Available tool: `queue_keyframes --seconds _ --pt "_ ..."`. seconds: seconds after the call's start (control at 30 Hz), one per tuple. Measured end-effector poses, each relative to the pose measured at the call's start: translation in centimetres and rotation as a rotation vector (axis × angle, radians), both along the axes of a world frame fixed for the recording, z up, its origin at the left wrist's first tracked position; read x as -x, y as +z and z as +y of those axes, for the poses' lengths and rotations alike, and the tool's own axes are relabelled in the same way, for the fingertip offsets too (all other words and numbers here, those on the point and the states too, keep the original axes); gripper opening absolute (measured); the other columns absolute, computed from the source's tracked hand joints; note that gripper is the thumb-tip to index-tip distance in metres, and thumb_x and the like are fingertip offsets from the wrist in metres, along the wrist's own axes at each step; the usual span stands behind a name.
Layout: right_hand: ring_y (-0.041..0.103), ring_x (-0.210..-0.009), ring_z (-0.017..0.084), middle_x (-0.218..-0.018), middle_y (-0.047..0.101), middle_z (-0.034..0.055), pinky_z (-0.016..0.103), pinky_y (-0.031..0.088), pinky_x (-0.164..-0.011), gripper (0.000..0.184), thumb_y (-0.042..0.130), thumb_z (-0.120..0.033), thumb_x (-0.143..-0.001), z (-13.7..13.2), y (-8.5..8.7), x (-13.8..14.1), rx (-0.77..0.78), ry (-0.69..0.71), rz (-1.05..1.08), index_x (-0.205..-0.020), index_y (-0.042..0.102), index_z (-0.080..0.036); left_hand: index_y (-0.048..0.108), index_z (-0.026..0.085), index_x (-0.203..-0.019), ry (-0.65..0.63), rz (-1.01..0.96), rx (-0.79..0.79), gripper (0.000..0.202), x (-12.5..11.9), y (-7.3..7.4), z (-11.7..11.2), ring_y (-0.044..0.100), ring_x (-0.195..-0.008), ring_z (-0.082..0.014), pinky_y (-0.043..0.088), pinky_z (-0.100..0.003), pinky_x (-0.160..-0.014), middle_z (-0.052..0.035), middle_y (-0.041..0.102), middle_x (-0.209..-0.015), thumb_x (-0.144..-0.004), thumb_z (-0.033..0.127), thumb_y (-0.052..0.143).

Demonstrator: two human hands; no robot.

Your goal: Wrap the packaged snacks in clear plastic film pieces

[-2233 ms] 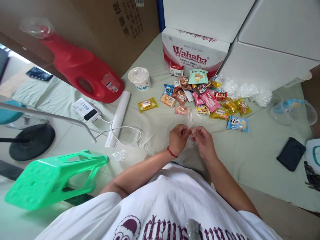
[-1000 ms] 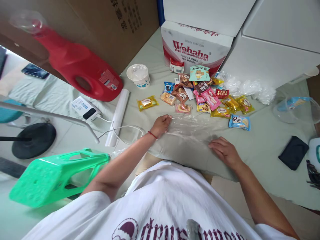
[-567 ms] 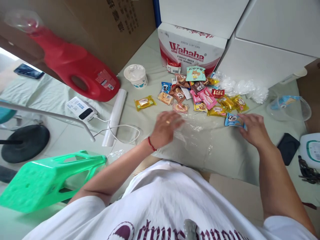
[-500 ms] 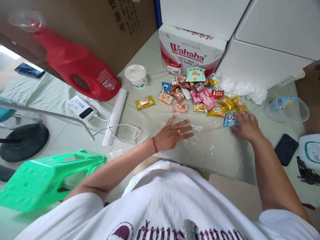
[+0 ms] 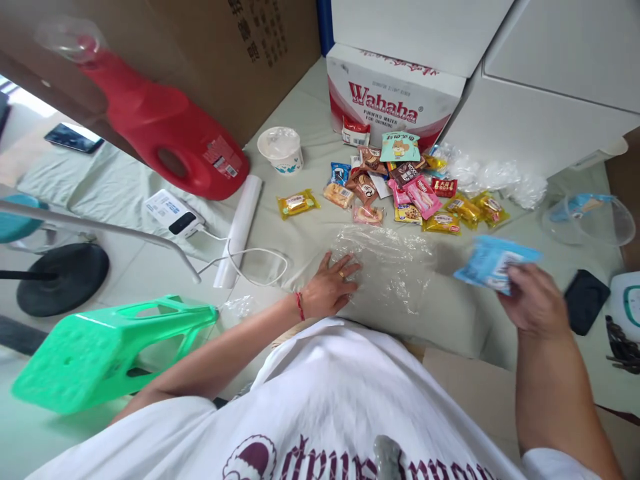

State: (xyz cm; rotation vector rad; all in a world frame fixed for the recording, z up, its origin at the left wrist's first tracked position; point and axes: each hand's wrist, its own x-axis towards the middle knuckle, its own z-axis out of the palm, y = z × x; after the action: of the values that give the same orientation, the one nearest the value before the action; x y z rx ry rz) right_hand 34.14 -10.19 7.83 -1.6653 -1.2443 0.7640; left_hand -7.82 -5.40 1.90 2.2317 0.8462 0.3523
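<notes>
My right hand [image 5: 537, 300] is closed on the corner of a blue snack packet [image 5: 497, 262], held up above the cloth and blurred by motion. At the left edge of a clear plastic bag [image 5: 393, 270] lying flat, my left hand [image 5: 330, 288] rests with its fingers apart. Beyond the bag is a pile of small wrapped snacks, among them a pink packet [image 5: 423, 197], a mint-green packet [image 5: 400, 147] and a yellow one [image 5: 441, 223]. A single yellow-wrapped snack [image 5: 298, 203] lies apart to the left.
Behind the pile stands a Wahaba-style water carton [image 5: 390, 97]. Crumpled clear plastic [image 5: 495, 177] and a transparent tub [image 5: 590, 220] are at right, near a black phone-like object [image 5: 586, 301]. To the left are a paper cup [image 5: 281, 152], red jug [image 5: 175, 133], white roll [image 5: 240, 230] and green stool [image 5: 100, 353].
My right hand has lifted the blue packet from beside the pile and brought it right and nearer to me. My left hand has drawn back to the left and lies lower.
</notes>
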Motion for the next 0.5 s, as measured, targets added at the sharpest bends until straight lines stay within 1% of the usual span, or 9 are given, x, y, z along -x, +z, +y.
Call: queue_keyframes --seconds 0.07,0.1,0.17,0.2,0.23,0.27,0.37,0.43,0.5 --pt "0.059 -0.064 0.017 -0.080 0.064 0.0023 0.031 0.049 -0.056 0.037 0.070 -0.060 -0.084 1.8 0.5 4.8 0.182 0.162 0.275 -0.093 0.068 -0.024 0.076 0.023 -0.099 -0.030 0.103 -0.091 0.019 -0.1 -0.1 -0.4 0.030 -0.157 -0.0447 0.000 -0.078 -0.121 -0.0156 0.050 -0.160 -0.084 0.019 0.065" --pt "0.059 -0.062 0.016 -0.078 0.064 0.0013 0.029 0.050 -0.056 0.040 0.071 -0.061 -0.084 2.9 0.4 7.2 0.278 0.283 0.332 -0.094 0.068 -0.023 0.076 0.023 -0.100 -0.041 0.146 -0.136 0.019 -0.2 0.0 -0.6 0.029 -0.158 -0.0432 0.002 -0.078 -0.121 -0.0153 0.046 -0.164 -0.086 0.019 0.063" --pt "0.060 -0.062 0.017 -0.074 0.064 -0.0002 0.028 0.050 -0.055 0.042 0.065 -0.064 -0.090 5.2 -0.4 11.4 0.474 0.559 0.307 -0.099 0.068 -0.023 0.075 0.022 -0.103 -0.057 0.207 -0.208 0.020 0.0 0.1 -1.0 0.027 -0.159 -0.0403 0.004 -0.075 -0.123 -0.0149 0.042 -0.166 -0.090 0.020 0.061" --pt "0.060 -0.061 0.017 -0.072 0.064 -0.0007 0.027 0.049 -0.055 0.041 0.060 -0.062 -0.093 6.1 -1.0 13.0 0.534 0.661 0.209 -0.101 0.068 -0.023 0.075 0.022 -0.103 -0.058 0.223 -0.232 0.019 0.2 0.1 -1.3 0.027 -0.159 -0.0396 0.004 -0.075 -0.124 -0.0154 0.043 -0.165 -0.090 0.022 0.061" --pt "0.061 -0.062 0.017 -0.071 0.064 -0.0005 0.027 0.048 -0.056 0.039 0.057 -0.059 -0.097 6.9 -1.7 14.2 0.547 0.725 0.064 -0.103 0.069 -0.022 0.074 0.022 -0.104 -0.054 0.230 -0.249 0.018 0.4 0.2 -1.5 0.027 -0.159 -0.0393 0.003 -0.075 -0.124 -0.0161 0.045 -0.164 -0.090 0.024 0.062" --pt "0.062 -0.065 0.018 -0.074 0.066 0.0006 0.026 0.047 -0.059 0.036 0.055 -0.055 -0.099 7.5 -2.3 15.0 0.514 0.749 -0.119 -0.104 0.070 -0.022 0.074 0.022 -0.105 -0.046 0.228 -0.260 0.019 0.7 0.3 -1.7 0.028 -0.159 -0.0393 0.002 -0.075 -0.124 -0.0167 0.048 -0.161 -0.090 0.026 0.064" --pt "0.066 -0.084 0.020 -0.096 0.071 0.0065 0.027 0.043 -0.069 0.032 0.056 -0.047 -0.102 8.2 -3.8 15.9 0.288 0.693 -0.641 -0.108 0.075 -0.022 0.071 0.023 -0.108 -0.021 0.176 -0.279 0.020 1.8 0.3 -2.3 0.037 -0.155 -0.0371 -0.006 -0.073 -0.125 -0.0148 0.062 -0.149 -0.091 0.031 0.065" --pt "0.066 -0.093 0.020 -0.106 0.070 0.0080 0.027 0.041 -0.071 0.035 0.053 -0.048 -0.104 8.1 -4.2 15.9 0.218 0.703 -0.816 -0.110 0.076 -0.023 0.069 0.024 -0.113 -0.003 0.131 -0.295 0.022 2.4 0.2 -2.5 0.047 -0.149 -0.0335 -0.010 -0.071 -0.125 -0.0118 0.071 -0.134 -0.093 0.032 0.062" --pt "0.067 -0.095 0.020 -0.107 0.070 0.0075 0.027 0.040 -0.071 0.039 0.047 -0.049 -0.107 8.0 -4.2 15.6 0.213 0.740 -0.895 -0.113 0.076 -0.023 0.066 0.024 -0.122 0.017 0.113 -0.324 0.029 3.1 0.0 -2.4 0.054 -0.141 -0.0319 -0.010 -0.070 -0.126 -0.0108 0.075 -0.123 -0.095 0.032 0.060"
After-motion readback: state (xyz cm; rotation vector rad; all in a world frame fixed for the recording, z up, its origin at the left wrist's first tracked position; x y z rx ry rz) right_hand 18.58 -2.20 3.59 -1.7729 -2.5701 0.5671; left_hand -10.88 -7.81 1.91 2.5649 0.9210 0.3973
